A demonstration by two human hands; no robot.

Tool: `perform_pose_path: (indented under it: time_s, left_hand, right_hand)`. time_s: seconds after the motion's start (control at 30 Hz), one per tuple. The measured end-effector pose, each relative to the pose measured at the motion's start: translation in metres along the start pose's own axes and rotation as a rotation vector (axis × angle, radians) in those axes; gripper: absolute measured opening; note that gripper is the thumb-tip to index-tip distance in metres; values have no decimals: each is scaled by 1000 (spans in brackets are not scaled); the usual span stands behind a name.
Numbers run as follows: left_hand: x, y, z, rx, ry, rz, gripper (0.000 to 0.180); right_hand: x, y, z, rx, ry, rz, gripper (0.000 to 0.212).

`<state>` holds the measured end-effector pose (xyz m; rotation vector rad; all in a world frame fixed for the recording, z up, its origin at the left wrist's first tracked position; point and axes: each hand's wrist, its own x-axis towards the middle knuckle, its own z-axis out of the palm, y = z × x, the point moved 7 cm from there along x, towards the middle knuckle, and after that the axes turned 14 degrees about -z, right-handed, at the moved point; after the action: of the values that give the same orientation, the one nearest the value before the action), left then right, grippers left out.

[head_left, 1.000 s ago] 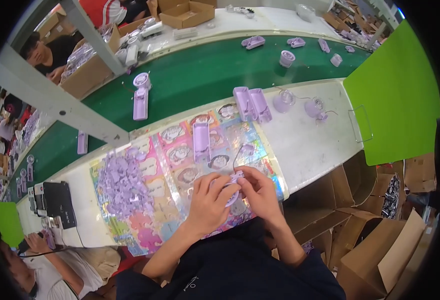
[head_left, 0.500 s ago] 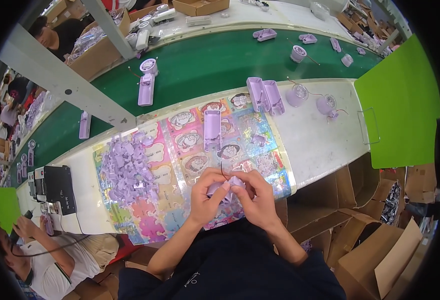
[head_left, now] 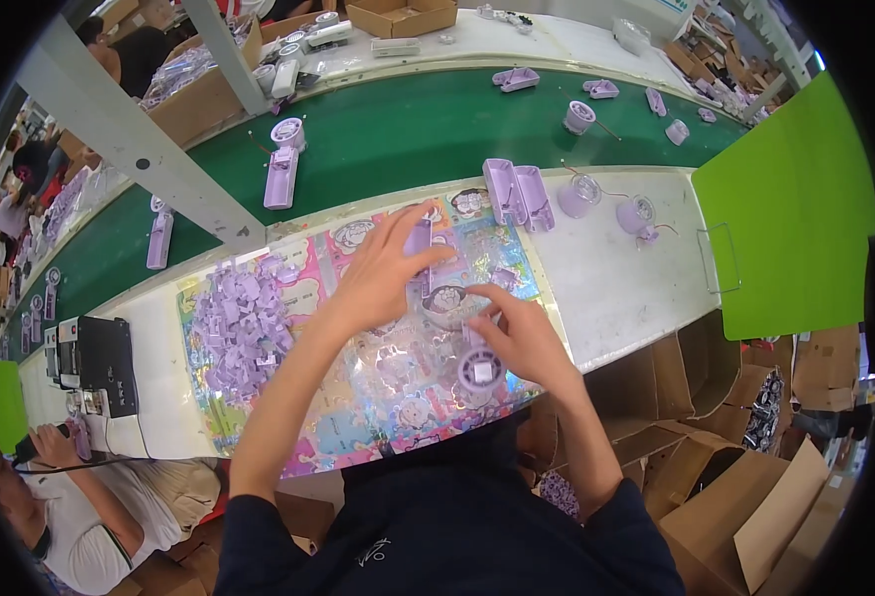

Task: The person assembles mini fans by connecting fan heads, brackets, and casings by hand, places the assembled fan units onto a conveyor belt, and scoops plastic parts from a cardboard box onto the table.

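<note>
My left hand [head_left: 383,268] reaches over a pale purple, trough-shaped housing [head_left: 419,238] on the patterned mat. Its fingers are stretched, with the thumb apart, and they partly cover the housing; whether they touch it I cannot tell. Nearer to me lies a round purple fan head [head_left: 480,370] with a white square at its centre. Beside it, my right hand [head_left: 527,336] has thumb and forefinger apart, the thumb close to the fan head's upper end. A heap of small purple plastic parts [head_left: 242,333] covers the mat's left side.
Two purple housings [head_left: 517,196] stand beyond my right hand, beside two round purple parts with wires [head_left: 581,196]. A green belt [head_left: 398,124] carries more parts. A green panel [head_left: 785,219] borders the right, a black box [head_left: 110,366] the left. Another person [head_left: 100,517] works at lower left.
My hands were together near the mat's front edge around a purple part. They have separated: the left reached forward to the housing, and the fan head now lies on the mat by the right.
</note>
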<state>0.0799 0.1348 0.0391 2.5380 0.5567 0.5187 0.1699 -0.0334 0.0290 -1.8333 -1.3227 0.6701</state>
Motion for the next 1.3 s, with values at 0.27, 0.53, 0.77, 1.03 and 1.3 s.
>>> perform_pose_path:
  time_s: [0.27,0.53,0.77,1.03,1.3]
  left_hand:
    - [-2,-4,7,245,-103,170,51]
    - [-27,-19,0,-1,-359,-269,60]
    - [-50,-17,7,-170,-368,-203,61]
    - [-59,0,12,-234,-618,-167,61]
    - [-63,5,4,-330,-577,-140,52]
  right_hand:
    - [-32,-16,27,-581,185,-310,52]
    - [-55,0,7,-356,170,-165,66]
    - [-32,-27,0,-267,221,-392,66]
    - [-15,-50,14,-407,16,-559,73]
    - [-18,-64,14,-550,44,-668,72]
